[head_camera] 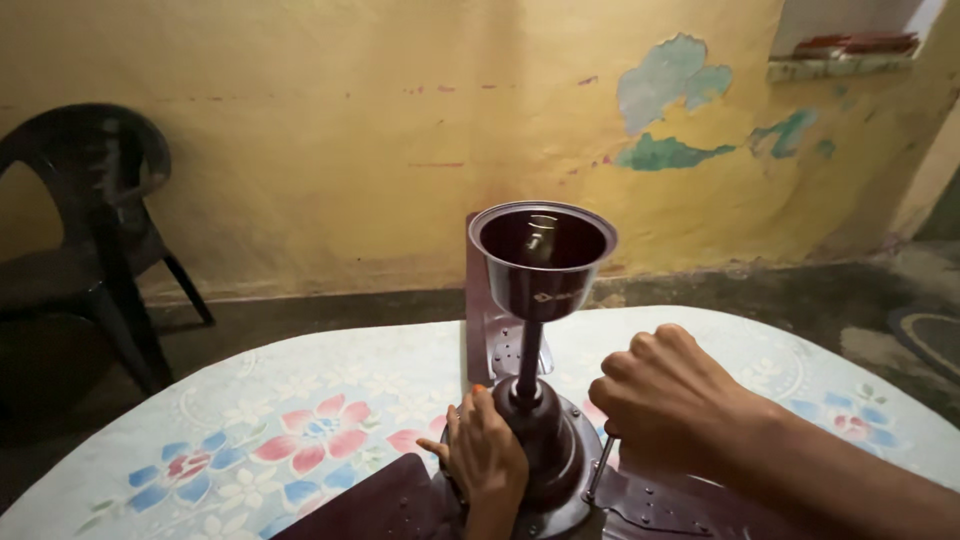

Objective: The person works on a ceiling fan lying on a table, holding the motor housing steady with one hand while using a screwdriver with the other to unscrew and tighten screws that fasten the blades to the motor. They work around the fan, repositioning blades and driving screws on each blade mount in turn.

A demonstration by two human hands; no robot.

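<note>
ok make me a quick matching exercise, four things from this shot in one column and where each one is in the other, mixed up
Things:
1. left hand
2. right hand
3. canopy cup
4. plastic chair

Places:
a. top of the upright rod
b. gripping a screwdriver beside the motor
c. far left, by the wall
d. resting on the fan motor housing

Pairs: 1-d, 2-b, 3-a, 4-c
</note>
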